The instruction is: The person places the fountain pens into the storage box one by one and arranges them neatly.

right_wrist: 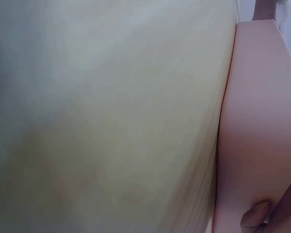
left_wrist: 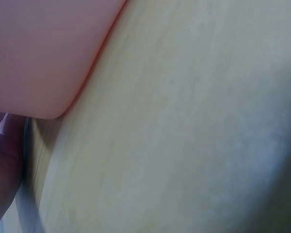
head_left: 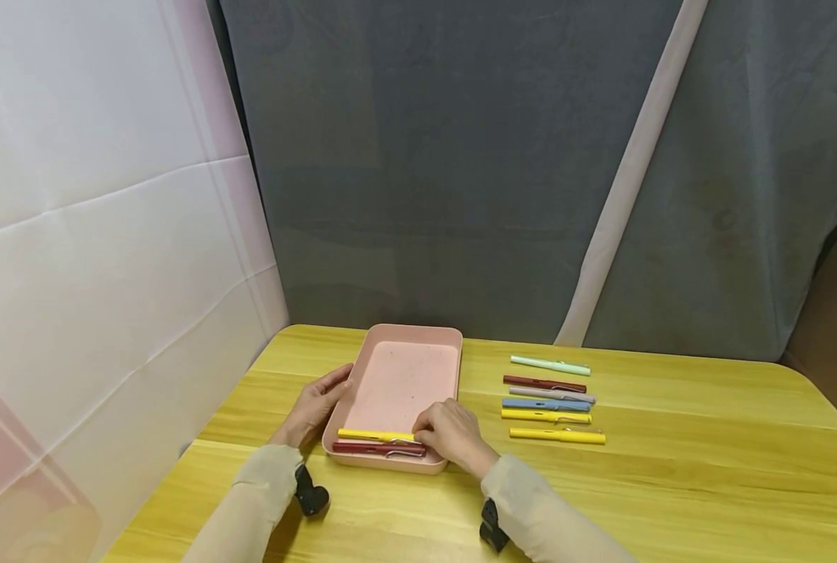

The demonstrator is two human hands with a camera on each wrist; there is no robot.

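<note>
A shallow pink tray (head_left: pixel 404 375) sits on the table, its long sides running away from me. Inside its near end, a yellow pen (head_left: pixel 375 435) lies crosswise just beyond a dark red pen (head_left: pixel 369 449) with silver clip metal showing. My right hand (head_left: pixel 450 432) reaches over the tray's near right corner and pinches the right end of the yellow pen, hiding that end. On the left, my left hand (head_left: pixel 317 407) rests against the tray's side, thumb at the rim and fingers extended. In the right wrist view, a fingertip (right_wrist: pixel 256 214) shows by the tray wall.
Right of the tray, several pens lie in a rough column: a mint pen (head_left: pixel 550 365) farthest, then dark red, pale lilac, a blue pen (head_left: pixel 545 404) and two yellow ones, the nearest yellow pen (head_left: pixel 556 436). A grey curtain (head_left: pixel 425 195) hangs behind the wooden table (head_left: pixel 672 461).
</note>
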